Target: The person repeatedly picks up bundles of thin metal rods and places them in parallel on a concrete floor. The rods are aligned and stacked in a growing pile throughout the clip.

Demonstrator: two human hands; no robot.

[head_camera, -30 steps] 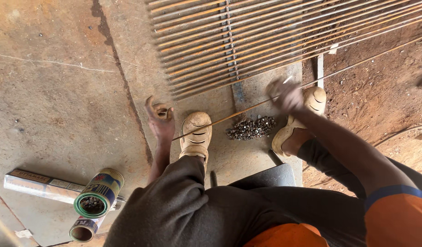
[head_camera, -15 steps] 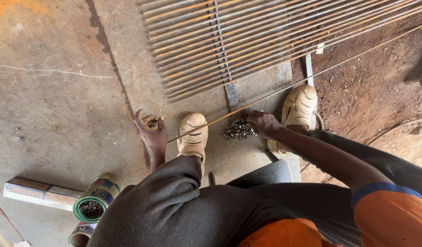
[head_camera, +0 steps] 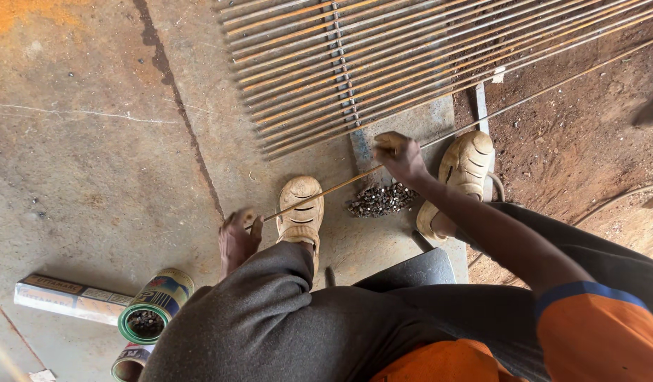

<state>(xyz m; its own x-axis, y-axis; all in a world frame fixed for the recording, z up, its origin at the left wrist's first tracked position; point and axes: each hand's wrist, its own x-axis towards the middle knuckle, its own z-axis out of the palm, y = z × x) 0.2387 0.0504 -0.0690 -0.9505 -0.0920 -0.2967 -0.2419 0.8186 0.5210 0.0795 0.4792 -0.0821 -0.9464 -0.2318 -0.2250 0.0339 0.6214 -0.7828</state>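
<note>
A: Head view: thin steel rod (head_camera: 319, 196) runs low-left to upper-right over the left shoe (head_camera: 300, 212). Left hand (head_camera: 236, 237) pinches its near end, blurred.
B: Right hand (head_camera: 400, 157)?
A: Closed round the rod mid-length, above the nail pile (head_camera: 381, 200). Welded grille (head_camera: 411, 64) just beyond; bare concrete to the left.

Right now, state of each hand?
Left hand: closed on the near end of the thin metal rod.
Right hand: closed on the same rod, above the pile of small metal pieces.
</note>
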